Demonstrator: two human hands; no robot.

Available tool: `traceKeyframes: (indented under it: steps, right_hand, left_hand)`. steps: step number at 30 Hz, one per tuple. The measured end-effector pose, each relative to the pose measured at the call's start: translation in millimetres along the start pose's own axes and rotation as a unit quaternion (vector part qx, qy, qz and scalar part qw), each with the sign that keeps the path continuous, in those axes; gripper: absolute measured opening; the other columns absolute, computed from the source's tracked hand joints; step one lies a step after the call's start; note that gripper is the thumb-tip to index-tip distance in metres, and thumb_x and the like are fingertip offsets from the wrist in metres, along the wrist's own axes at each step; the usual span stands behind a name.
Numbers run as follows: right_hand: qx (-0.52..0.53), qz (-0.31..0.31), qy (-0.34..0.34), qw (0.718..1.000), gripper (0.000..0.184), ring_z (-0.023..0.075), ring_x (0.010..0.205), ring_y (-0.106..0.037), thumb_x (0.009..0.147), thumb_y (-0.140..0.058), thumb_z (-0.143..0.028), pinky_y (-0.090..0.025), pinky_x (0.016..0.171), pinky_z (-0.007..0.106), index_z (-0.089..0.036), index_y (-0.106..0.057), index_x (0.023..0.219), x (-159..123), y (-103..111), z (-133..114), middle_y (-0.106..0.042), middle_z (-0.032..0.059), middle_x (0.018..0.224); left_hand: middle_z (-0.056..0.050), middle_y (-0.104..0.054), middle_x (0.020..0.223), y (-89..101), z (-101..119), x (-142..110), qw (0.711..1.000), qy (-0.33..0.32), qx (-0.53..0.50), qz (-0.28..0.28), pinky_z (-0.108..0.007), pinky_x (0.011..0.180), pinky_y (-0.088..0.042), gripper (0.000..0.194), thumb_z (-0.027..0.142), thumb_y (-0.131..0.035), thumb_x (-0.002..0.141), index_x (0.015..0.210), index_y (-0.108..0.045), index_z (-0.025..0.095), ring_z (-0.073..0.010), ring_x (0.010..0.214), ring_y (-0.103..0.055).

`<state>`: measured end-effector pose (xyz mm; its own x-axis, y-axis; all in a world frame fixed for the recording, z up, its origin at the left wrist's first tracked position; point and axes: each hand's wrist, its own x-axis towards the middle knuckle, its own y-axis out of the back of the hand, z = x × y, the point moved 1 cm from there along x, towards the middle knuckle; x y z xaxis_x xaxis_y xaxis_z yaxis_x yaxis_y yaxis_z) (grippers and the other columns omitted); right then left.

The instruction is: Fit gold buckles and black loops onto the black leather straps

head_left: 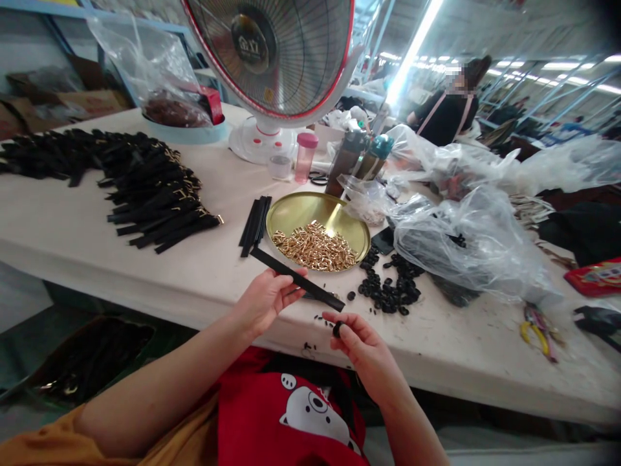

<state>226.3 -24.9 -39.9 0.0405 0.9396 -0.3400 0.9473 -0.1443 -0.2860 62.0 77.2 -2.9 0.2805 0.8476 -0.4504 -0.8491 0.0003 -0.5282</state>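
My left hand point(272, 298) is closed on a long flat black strap point(315, 289), thumb on top and fingers beneath. The strap slants from the stack of black strips point(255, 223) down toward my right hand. Between the thumb and fingers of my right hand point(361, 343) is a small round black piece point(338, 329), just below the strap's near end and apart from it. Beyond both hands lies a round gold tray point(356, 226) with a heap of small gold metal fittings point(315, 247). A pile of black round pieces point(391, 285) spreads to its right.
A big fan heater point(269, 58) stands at the back. Finished-looking black straps with gold ends point(155, 194) cover the left. Clear plastic bags point(466, 239) crowd the right, near yellow-handled pliers point(536, 336). Cups and a pink-lidded bottle point(305, 158) stand behind the tray. A person point(449, 107) is farther back.
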Motion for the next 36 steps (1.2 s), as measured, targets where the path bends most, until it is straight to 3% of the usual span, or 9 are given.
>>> traceKeyframes:
  steps: [7,11,15,19,22,27,30,33,36]
  right_hand:
    - [-0.012,0.093,0.06,0.994,0.024,0.0099,0.066,-0.055,0.073,-0.063,-0.037,-0.043,0.069,0.025,-0.022,-0.059,0.091,12,8,7,-0.062,0.0005,0.09]
    - [-0.01,0.1,0.028,0.994,0.027,0.0101,0.062,-0.054,0.071,-0.065,-0.038,-0.043,0.065,0.024,-0.02,-0.06,0.089,18,24,4,-0.06,-0.0014,0.073]
    - [0.003,0.015,-0.027,1.0,0.023,0.0084,0.06,-0.054,0.071,-0.066,-0.035,-0.043,0.063,0.022,-0.019,-0.063,0.087,17,35,0,-0.061,-0.0013,0.075]
    - [0.012,-0.016,-0.039,0.999,0.02,0.0083,0.064,-0.056,0.071,-0.067,-0.03,-0.045,0.066,0.022,-0.019,-0.065,0.087,17,29,1,-0.065,0.0015,0.088]
    - [0.123,0.028,-0.026,0.992,0.02,0.0068,0.064,-0.057,0.069,-0.069,-0.029,-0.048,0.067,0.022,-0.022,-0.065,0.086,22,22,1,-0.065,0.0007,0.096]
    - [0.208,0.069,-0.027,0.975,0.024,0.0071,0.061,-0.059,0.062,-0.075,-0.028,-0.05,0.066,0.023,-0.022,-0.066,0.084,28,16,4,-0.065,-0.0021,0.078]
    - [0.163,0.085,-0.009,0.983,0.025,0.0071,0.058,-0.058,0.061,-0.075,-0.029,-0.049,0.064,0.023,-0.023,-0.066,0.084,28,17,8,-0.064,-0.0029,0.076]
    - [0.034,0.099,0.015,0.994,0.025,0.009,0.059,-0.057,0.064,-0.072,-0.031,-0.046,0.063,0.024,-0.021,-0.066,0.086,25,20,10,-0.064,-0.0024,0.072]
    - [-0.064,0.096,0.033,0.993,0.025,0.011,0.06,-0.057,0.064,-0.071,-0.033,-0.044,0.064,0.025,-0.02,-0.065,0.085,22,22,8,-0.063,-0.0027,0.063]
  left_hand:
    - [-0.008,-0.062,0.104,2.8,-16,-2,1.0,0.021,-0.002,-0.013,-0.028,0.075,-0.051,0.018,0.003,-0.049,0.073,0.086,-0.05,0.015,-0.0161,0.089,-0.061]
    - [-0.008,-0.06,0.111,10.7,-12,-5,0.99,0.039,0.022,-0.131,-0.029,0.081,-0.049,0.023,0.005,-0.055,0.07,0.091,-0.057,0.014,-0.0191,0.1,-0.057]
    - [-0.011,-0.059,0.11,14.2,-7,-7,0.936,0.165,0.11,-0.292,-0.03,0.079,-0.049,0.023,0.026,-0.055,0.078,0.095,-0.061,0.011,-0.0216,0.099,-0.056]
    - [-0.004,-0.063,0.088,4.9,-17,-6,0.876,0.238,0.261,-0.327,-0.022,0.06,-0.047,0.027,0.033,-0.052,0.079,0.1,-0.055,0.016,-0.0113,0.07,-0.06]
    - [0.002,-0.058,0.07,-2.7,-22,-1,0.867,0.149,0.368,-0.301,-0.017,0.049,-0.039,0.021,0.033,-0.047,0.081,0.091,-0.052,0.015,-0.0059,0.051,-0.05]
    - [0.004,-0.053,0.06,-11.7,-21,0,0.827,-0.017,0.506,-0.245,-0.019,0.05,-0.037,0.024,0.034,-0.038,0.084,0.082,-0.052,0.016,-0.0084,0.05,-0.047]
    - [0.002,-0.054,0.059,-14.8,-24,-3,0.762,-0.093,0.595,-0.238,-0.02,0.052,-0.033,0.024,0.028,-0.037,0.084,0.069,-0.052,0.017,-0.0104,0.055,-0.048]
    - [0.001,-0.054,0.058,-14.3,-27,-2,0.684,-0.135,0.677,-0.235,-0.022,0.05,-0.026,0.026,0.027,-0.038,0.082,0.063,-0.053,0.017,-0.0114,0.054,-0.046]
    - [-0.001,-0.056,0.061,-13.3,-28,0,0.644,-0.146,0.713,-0.238,-0.023,0.05,-0.023,0.026,0.028,-0.039,0.082,0.064,-0.053,0.017,-0.012,0.055,-0.046]
